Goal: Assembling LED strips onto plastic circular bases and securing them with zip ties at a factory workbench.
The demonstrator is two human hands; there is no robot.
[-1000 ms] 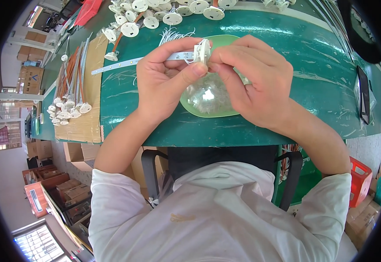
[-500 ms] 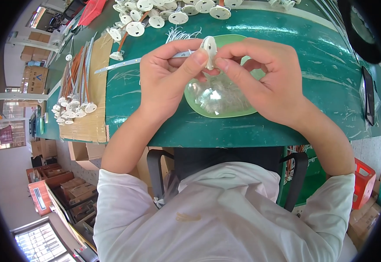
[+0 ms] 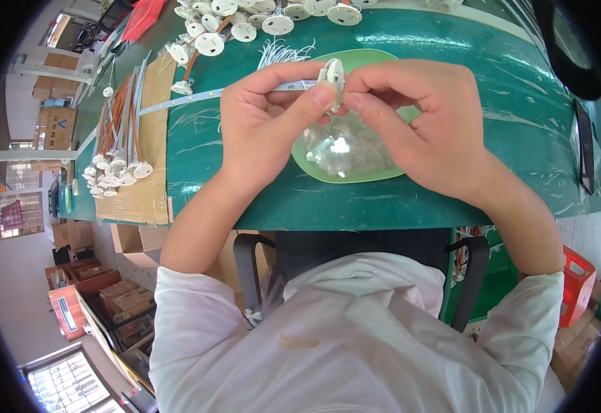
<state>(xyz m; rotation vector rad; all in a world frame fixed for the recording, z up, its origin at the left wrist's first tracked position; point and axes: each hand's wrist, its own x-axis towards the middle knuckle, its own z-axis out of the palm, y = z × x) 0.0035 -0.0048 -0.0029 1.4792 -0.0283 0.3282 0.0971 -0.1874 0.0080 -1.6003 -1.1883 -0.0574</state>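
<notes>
Head view.

Item: one white, round, two-layered plastic end piece (image 3: 336, 79), up between the two hands above the green-topped desk (image 3: 280, 210), its disc turned nearly edge-on.
Attached, apparently: one pale, narrow flat strip with small dots (image 3: 183, 101), running behind the left fingers and out leftward to the brown cardboard sheet (image 3: 147, 199).

Left hand (image 3: 262, 113): fingers closed on the end piece, thumb on the near side.
Right hand (image 3: 427, 113): thumb and forefinger narrow, tips at the disc's right edge; whether they pinch some small part, cannot tell.

Handling, as judged: end piece light, stiff, smooth, somewhat slippery; thin edges may chip or crack under force. Best held by its rim, thumb against flat face. Strip likely light and bendable lengthwise, easily kinked near the joint; support it close to the end piece.

Surroundings: light-green oval plastic dish (image 3: 367, 57) below the hands, holding clear glossy plastic (image 3: 345, 148), contents unclear; bundle of thin white wires (image 3: 283, 54) beyond the left hand; heap of white disc-ended pieces (image 3: 235, 24) at the far side; orange-brown and pale strips with white round ends (image 3: 112, 172) on the cardboard.
</notes>
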